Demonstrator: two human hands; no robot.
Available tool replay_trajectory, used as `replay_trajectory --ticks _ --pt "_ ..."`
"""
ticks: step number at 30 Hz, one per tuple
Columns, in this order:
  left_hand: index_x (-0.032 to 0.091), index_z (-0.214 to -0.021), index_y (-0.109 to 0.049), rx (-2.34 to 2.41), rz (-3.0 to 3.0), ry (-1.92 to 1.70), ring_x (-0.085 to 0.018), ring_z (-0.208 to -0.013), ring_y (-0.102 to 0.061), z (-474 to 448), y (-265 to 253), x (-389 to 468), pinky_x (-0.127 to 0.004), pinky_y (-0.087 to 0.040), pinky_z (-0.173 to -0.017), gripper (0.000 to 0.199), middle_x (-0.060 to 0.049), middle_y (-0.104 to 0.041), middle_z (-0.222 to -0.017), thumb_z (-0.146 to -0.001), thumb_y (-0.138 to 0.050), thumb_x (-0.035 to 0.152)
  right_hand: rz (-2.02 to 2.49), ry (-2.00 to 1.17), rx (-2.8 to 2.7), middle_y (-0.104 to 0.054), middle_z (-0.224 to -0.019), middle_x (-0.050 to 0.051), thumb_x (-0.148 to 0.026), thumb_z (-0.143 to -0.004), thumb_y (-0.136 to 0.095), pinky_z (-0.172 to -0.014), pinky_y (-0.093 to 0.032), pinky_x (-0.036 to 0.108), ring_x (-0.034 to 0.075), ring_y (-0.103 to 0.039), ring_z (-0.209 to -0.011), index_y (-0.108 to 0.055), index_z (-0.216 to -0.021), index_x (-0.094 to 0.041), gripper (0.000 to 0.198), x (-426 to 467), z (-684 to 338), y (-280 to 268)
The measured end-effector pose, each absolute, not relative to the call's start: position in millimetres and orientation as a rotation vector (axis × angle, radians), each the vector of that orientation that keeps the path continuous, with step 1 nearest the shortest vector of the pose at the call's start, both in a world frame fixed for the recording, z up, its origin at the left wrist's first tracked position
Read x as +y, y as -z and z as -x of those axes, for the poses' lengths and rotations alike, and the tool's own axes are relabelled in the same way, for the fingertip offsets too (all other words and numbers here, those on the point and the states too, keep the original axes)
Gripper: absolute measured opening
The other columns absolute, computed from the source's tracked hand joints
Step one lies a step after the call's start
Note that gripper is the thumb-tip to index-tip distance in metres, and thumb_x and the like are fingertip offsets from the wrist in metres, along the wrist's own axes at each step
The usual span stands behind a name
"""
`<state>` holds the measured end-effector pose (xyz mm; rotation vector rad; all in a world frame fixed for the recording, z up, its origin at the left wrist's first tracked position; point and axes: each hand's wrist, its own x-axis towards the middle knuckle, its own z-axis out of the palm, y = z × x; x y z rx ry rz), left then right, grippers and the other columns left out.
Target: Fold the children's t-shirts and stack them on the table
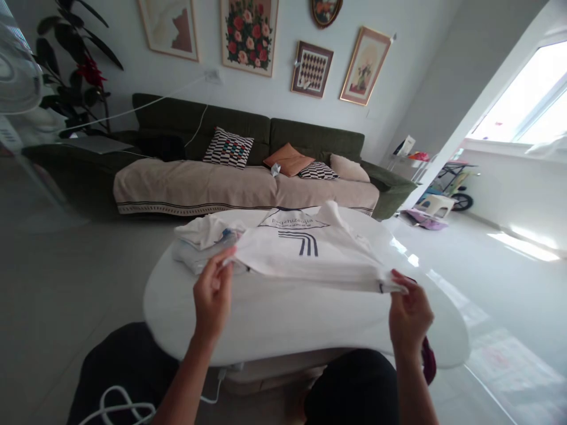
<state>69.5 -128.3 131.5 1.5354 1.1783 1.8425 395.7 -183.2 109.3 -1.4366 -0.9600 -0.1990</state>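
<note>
A white T-shirt (283, 251) with dark lettering and curved dark stripes is stretched between my two hands over the table. Its near edge hangs slightly above the white tabletop (301, 319). My left hand (215, 289) pinches one corner of that edge, fingers closed on the cloth. At the other end, my right hand (410, 310) grips the opposite corner in the same way. Just beyond my left hand lies a pile of folded white and pale grey clothes (201, 239), with a small blue patch showing on top.
Behind the table stands a green sofa (177, 124) with a beige cover and several cushions. A fan (20, 77) is at the far left. White cable (119, 407) lies by my left leg. Something dark red (428, 361) hangs by the table's right edge.
</note>
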Motion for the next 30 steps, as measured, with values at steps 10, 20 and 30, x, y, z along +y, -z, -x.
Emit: replay_trajectory --ticks 10,20,30 --pt "0.021 -0.085 -0.067 1.547 -2.176 -0.884 -0.023 -0.090 -0.059 -45 -6 -173 -0.039 -0.049 -0.081 0.026 -0.009 -0.066 -0.097 -0.076 -0.049 0.036 2.049 0.167 -1.445 -0.058 -0.114 0.009 -0.024 -0.073 -0.033 -0.095 -0.030 0.051 0.028 -0.037 -0.122 -0.061 -0.077 -0.020 0.029 -224 -412 20" --pt "0.025 -0.133 -0.035 1.565 -2.431 -0.419 -0.029 -0.132 -0.015 -124 -6 -110 -0.053 -0.022 -0.101 0.052 -0.006 -0.025 -0.144 -0.084 -0.038 0.042 2.239 -0.164 -1.907 -0.027 -0.142 0.005 -0.035 -0.088 -0.028 -0.101 -0.021 0.048 0.024 -0.012 -0.133 -0.035 -0.133 -0.022 0.048 -157 -316 5" --pt "0.037 -0.135 -0.023 1.650 -2.455 -0.304 -0.031 -0.133 -0.007 -113 11 -116 -0.057 -0.010 -0.101 0.056 0.000 -0.017 -0.146 -0.082 -0.034 0.055 2.385 -0.146 -1.931 -0.018 -0.145 0.000 -0.047 -0.088 -0.024 -0.101 -0.019 0.053 0.025 -0.006 -0.134 -0.021 -0.137 -0.031 0.052 -166 -319 17"
